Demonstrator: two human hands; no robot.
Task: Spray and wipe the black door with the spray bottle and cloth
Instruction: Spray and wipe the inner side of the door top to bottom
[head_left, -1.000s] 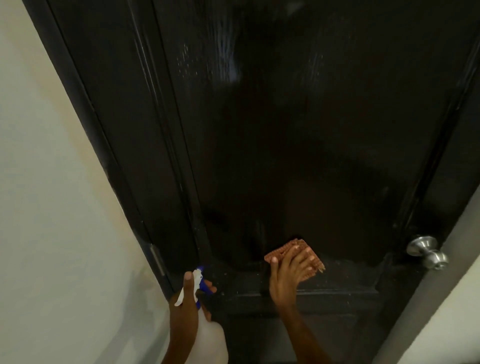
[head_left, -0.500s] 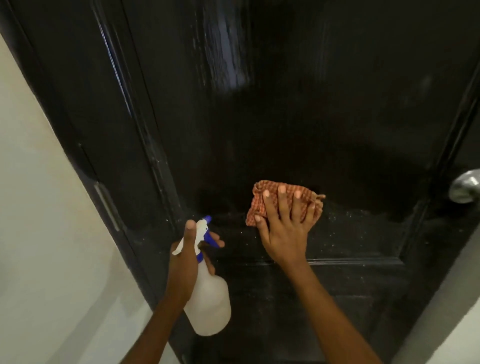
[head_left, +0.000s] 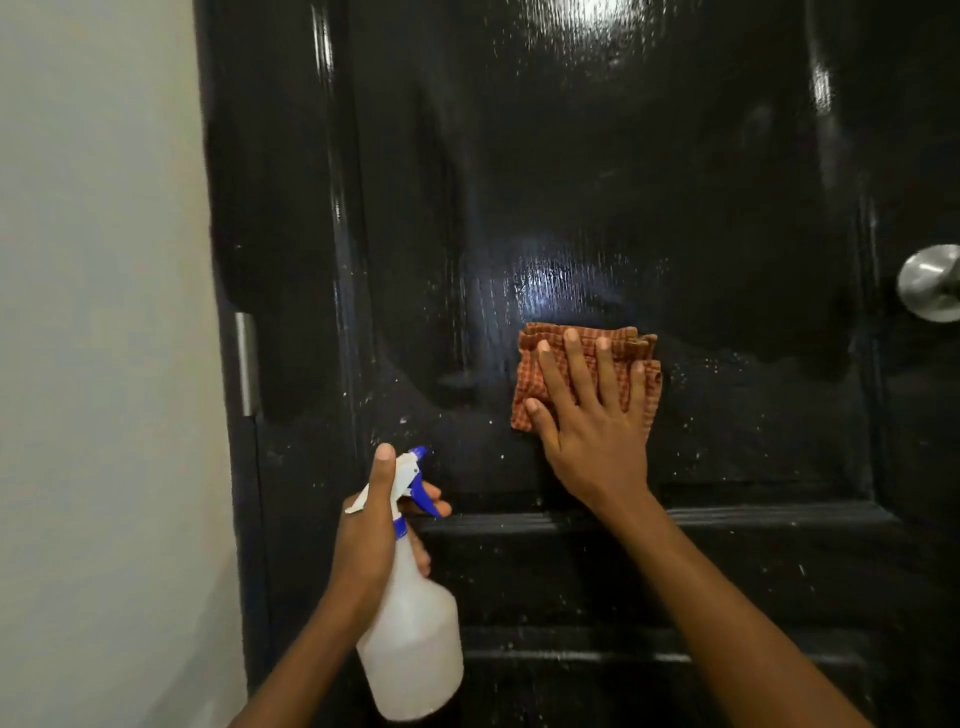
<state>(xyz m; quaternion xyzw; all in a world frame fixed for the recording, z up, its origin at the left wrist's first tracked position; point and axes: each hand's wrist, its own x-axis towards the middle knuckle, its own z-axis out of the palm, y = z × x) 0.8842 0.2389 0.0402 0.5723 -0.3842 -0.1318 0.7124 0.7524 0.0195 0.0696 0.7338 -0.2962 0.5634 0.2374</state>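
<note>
Head view: the glossy black panelled door (head_left: 597, 208) fills the frame, wet sheen and white droplets speckled across its lower panel. The right hand (head_left: 592, 415) lies flat, fingers straight and spread, pressing the folded orange checked cloth (head_left: 587, 343) against the door just above the panel's lower moulding. The left hand (head_left: 374, 530) has its grip wrapped round the neck of the translucent white plastic spray bottle with the blue trigger (head_left: 410, 639), thumb up along the nozzle head, fingers curled at the trigger, nozzle pointing at the door. Bottle sits low and left of the cloth, apart from it. A round silver metal doorknob (head_left: 930, 283) shows at the right edge; a pale painted wall (head_left: 104, 312) runs down the left.
</note>
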